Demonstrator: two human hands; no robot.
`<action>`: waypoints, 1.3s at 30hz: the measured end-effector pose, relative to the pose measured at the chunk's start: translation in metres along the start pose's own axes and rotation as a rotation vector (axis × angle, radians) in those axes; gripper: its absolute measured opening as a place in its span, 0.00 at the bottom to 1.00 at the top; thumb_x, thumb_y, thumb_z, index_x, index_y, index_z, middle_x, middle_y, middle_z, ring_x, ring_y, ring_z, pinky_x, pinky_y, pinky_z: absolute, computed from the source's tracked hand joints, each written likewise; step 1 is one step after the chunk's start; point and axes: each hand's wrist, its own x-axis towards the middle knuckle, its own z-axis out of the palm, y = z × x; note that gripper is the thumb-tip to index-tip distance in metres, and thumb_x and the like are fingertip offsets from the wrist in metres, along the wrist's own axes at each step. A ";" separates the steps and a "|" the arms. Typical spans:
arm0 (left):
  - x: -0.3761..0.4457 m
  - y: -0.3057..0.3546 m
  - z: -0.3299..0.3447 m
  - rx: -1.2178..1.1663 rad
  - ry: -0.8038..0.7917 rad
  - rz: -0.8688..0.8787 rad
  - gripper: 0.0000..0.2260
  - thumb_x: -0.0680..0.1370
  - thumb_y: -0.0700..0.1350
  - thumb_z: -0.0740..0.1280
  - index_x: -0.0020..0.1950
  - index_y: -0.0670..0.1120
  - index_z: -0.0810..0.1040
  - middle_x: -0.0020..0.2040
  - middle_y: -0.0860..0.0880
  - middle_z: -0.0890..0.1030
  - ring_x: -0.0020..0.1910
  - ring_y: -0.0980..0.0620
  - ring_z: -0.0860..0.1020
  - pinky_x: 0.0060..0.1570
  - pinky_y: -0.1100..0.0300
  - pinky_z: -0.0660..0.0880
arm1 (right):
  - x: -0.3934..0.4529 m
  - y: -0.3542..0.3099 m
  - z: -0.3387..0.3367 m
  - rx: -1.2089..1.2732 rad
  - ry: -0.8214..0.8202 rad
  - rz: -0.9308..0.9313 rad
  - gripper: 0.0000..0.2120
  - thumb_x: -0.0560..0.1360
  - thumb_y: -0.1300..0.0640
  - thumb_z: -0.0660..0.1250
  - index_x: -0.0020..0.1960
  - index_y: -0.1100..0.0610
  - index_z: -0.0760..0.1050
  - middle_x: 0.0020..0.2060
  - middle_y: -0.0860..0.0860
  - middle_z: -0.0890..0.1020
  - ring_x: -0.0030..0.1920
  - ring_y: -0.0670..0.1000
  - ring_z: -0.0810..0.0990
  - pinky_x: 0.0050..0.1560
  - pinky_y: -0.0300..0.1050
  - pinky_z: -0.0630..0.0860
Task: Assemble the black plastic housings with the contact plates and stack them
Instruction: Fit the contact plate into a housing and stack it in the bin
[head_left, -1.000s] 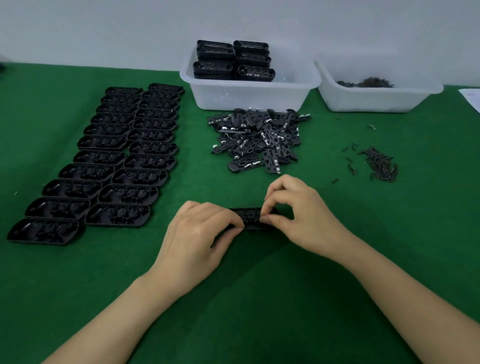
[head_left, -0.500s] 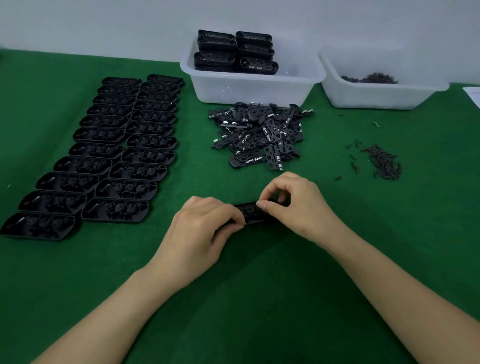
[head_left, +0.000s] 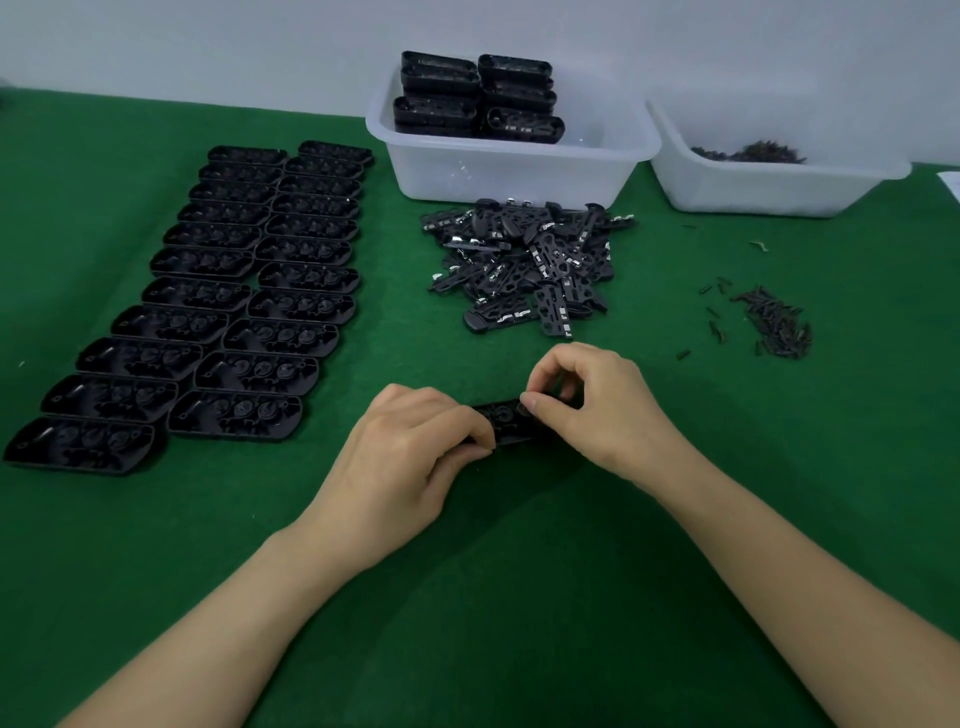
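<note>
Both ends of the black housing (head_left: 506, 422) lie hidden under the left hand (head_left: 415, 447) and the right hand (head_left: 597, 410), so each grip on it cannot be made out, nor whether a plate sits inside. The dark bits in the right tub (head_left: 748, 153) and the small heap (head_left: 774, 327) at middle right are too small to identify. The white sheet (head_left: 950, 184) is cut off at the right edge.

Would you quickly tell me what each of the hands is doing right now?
Left hand: grips the left end of the black housing.
Right hand: pinches the housing's right end.
</note>
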 end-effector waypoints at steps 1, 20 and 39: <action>0.000 0.000 0.000 0.001 0.001 0.000 0.02 0.75 0.42 0.67 0.43 0.46 0.79 0.39 0.55 0.79 0.40 0.55 0.77 0.45 0.54 0.69 | 0.000 0.000 0.000 0.001 -0.002 0.002 0.11 0.71 0.58 0.70 0.34 0.47 0.71 0.36 0.41 0.73 0.34 0.40 0.71 0.36 0.23 0.67; 0.000 -0.003 -0.002 -0.003 -0.007 0.006 0.02 0.74 0.41 0.67 0.43 0.46 0.79 0.39 0.55 0.80 0.41 0.56 0.77 0.45 0.55 0.69 | -0.014 0.001 -0.007 -0.136 0.079 -0.199 0.03 0.71 0.61 0.69 0.43 0.54 0.79 0.43 0.47 0.77 0.46 0.45 0.73 0.51 0.42 0.71; 0.001 -0.002 -0.003 0.017 -0.019 0.028 0.02 0.74 0.40 0.67 0.43 0.46 0.79 0.38 0.54 0.80 0.41 0.54 0.78 0.43 0.53 0.69 | -0.004 -0.030 -0.016 -0.713 -0.182 -0.284 0.01 0.70 0.53 0.71 0.41 0.49 0.81 0.35 0.42 0.60 0.44 0.45 0.61 0.46 0.41 0.61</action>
